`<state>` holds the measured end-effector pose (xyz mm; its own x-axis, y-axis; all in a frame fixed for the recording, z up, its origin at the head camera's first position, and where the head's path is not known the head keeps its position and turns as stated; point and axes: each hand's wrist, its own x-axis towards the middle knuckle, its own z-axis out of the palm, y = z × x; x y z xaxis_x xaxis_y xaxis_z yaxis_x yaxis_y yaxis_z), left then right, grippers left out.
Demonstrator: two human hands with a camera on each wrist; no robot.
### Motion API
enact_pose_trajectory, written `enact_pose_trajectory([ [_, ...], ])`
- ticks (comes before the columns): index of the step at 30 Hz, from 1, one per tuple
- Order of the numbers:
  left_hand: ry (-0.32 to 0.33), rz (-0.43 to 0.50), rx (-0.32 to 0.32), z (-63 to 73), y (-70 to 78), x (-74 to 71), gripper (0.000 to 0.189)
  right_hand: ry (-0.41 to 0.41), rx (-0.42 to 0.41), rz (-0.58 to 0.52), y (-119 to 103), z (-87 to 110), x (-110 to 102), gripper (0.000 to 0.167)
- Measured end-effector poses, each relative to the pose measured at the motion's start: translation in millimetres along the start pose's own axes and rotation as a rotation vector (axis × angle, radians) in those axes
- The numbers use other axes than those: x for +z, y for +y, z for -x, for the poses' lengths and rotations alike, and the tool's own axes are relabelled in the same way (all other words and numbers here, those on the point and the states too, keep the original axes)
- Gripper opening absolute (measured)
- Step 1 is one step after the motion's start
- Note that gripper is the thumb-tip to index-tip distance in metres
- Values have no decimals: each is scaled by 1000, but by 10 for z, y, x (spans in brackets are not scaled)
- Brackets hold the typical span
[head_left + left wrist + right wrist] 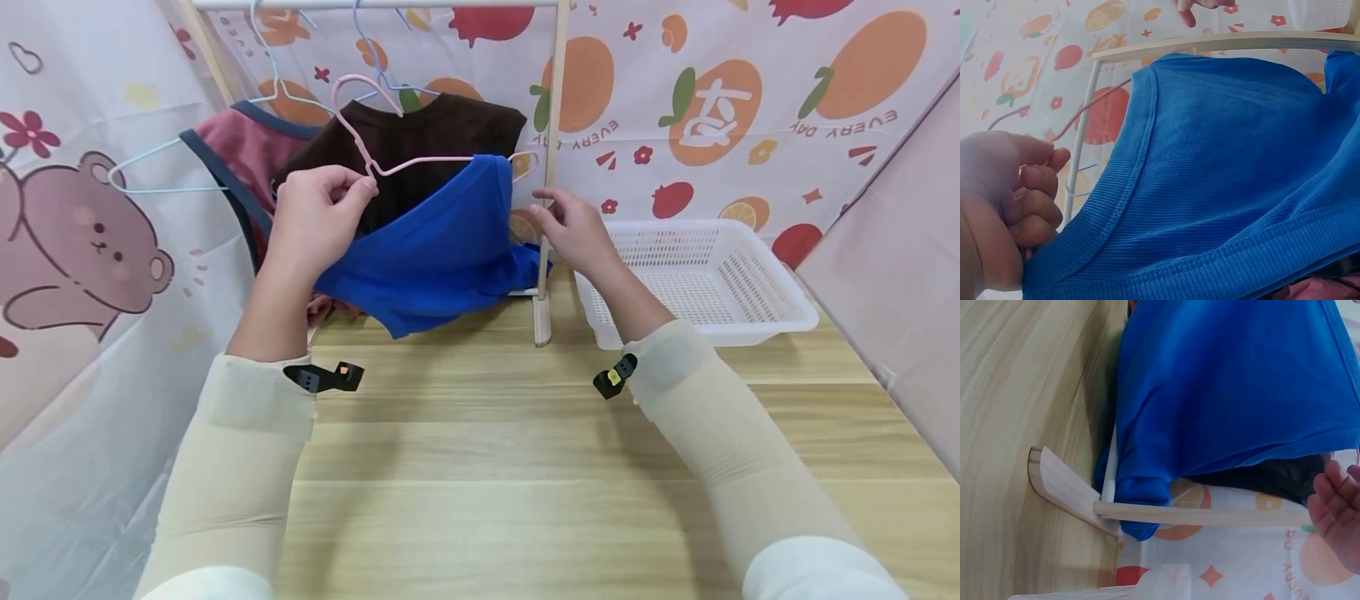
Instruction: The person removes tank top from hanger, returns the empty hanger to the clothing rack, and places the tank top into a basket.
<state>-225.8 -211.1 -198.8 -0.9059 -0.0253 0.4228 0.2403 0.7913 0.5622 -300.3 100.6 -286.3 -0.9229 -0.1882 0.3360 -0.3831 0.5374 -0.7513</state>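
1. Far left: bear-print curtain (97,225), pink bear with flowers and a heart.
2. Next, pink garment (240,150) with dark blue trim, on a light-blue hanger (146,191).
3. Left hand (318,212): thumb and index finger pinch the pink hanger (442,158) at the base of its hook; other fingers curled in.
4. Dark brown garment (408,133) behind, on a blue-violet hanger (378,71).
5. Blue garment (435,242): centre, in front of the dark one, draped on the pink hanger's right arm, hem above the wooden table (465,467); ribbed edge shows in left wrist view.
6. Wooden rack post (555,108) just right of the blue garment.
7. Right hand (577,229): fingers loose and spread a little, grips nothing, near the pink hanger's right end; can't tell whether fingertips touch the post.
8. White perforated basket (806,321) on the table, right.
9. Fruit-print curtain (652,50) behind: "EVERY DAY" readable, plus a white character on an orange.
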Motion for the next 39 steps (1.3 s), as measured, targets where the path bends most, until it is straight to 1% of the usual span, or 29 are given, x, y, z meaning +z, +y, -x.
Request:
enact_pose_trajectory([
  [5,31,61,49,50,-29,-13,43,84,-118,-5,-95,80,-26,41],
  [8,39,80,70,86,-24,2,41,161,-197,-2,-133,140,-61,39],
  [11,34,86,83,144,4,23,41,242,-268,11,-154,201,-112,36],
  [14,21,90,116,197,43,76,39,312,-327,34,-158,261,-157,35],
  [17,9,98,166,215,80,165,36,343,-371,78,-150,313,-181,35],
  [21,-19,115,221,196,101,306,32,322,-409,154,-127,374,-181,37],
  [26,-45,112,267,147,105,468,30,259,-401,219,-71,437,-177,38],
  [34,-85,104,287,93,119,638,30,199,-373,257,60,480,-209,34],
  [39,-86,92,300,68,125,715,29,164,-360,278,147,490,-217,35],
])
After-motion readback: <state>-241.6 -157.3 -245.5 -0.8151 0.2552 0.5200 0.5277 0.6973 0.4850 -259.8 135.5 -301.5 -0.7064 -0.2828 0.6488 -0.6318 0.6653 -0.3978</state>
